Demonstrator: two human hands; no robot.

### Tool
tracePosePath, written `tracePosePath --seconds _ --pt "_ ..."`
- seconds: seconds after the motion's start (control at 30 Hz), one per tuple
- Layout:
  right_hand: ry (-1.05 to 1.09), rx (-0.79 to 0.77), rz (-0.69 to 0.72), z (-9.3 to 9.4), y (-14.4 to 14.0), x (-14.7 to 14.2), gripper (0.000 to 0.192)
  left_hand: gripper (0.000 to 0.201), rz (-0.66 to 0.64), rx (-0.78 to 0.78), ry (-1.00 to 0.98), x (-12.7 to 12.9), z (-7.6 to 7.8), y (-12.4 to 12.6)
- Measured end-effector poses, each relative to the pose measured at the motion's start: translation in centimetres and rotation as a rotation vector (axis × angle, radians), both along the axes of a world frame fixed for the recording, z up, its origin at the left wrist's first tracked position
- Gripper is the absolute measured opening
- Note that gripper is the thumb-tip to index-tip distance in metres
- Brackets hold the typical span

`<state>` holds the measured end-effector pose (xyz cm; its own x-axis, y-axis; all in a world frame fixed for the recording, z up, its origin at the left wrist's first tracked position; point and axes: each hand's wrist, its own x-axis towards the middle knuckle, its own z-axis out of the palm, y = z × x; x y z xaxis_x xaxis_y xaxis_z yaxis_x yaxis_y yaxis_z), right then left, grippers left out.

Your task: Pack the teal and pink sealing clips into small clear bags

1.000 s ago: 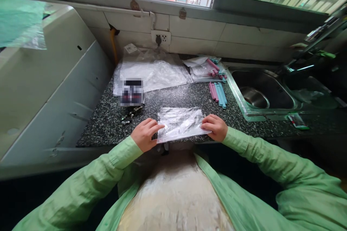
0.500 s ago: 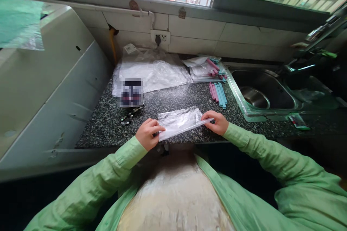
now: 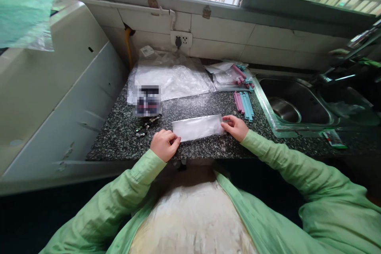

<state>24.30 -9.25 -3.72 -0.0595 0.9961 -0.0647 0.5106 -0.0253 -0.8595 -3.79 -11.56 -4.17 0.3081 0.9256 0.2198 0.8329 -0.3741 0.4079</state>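
The person stands at a speckled granite counter (image 3: 208,107) below a barred window. A folded clear plastic bag (image 3: 198,127) lies flat near the counter's front edge, forming a narrow strip between the 2 hands.

The left hand (image 3: 164,145) pinches the strip's left end, fingers curled and thumb on top. The right hand (image 3: 236,127) grips the right end, fingertips pressing on the plastic. Both sleeves are light green.

Behind the strip, a heap of clear plastic bags (image 3: 169,77) rests against the tiled wall under a socket (image 3: 181,40). To the right of the heap lies a packet of pink and blue sealing clips (image 3: 233,76); a loose row of the same clips (image 3: 244,103) lies just beside the steel sink (image 3: 297,105). A blurred dark item (image 3: 147,100) sits left of the strip, with a small chain (image 3: 145,126) in front of it.
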Motion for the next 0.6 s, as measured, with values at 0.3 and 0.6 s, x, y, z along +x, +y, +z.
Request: tracePosePath --seconds 0.3,0.6 --pt "-0.38 0.199 -0.018 -0.3 -0.7 -0.2 0.055 0.03 0.036 -0.043 0.059 0.1 0.6 -0.1" --pt "-0.673 0.532 0.08 0.4 -0.1 -0.4 0.04 0.03 0.027 -0.016 0.159 -0.1 0.8 -0.5"
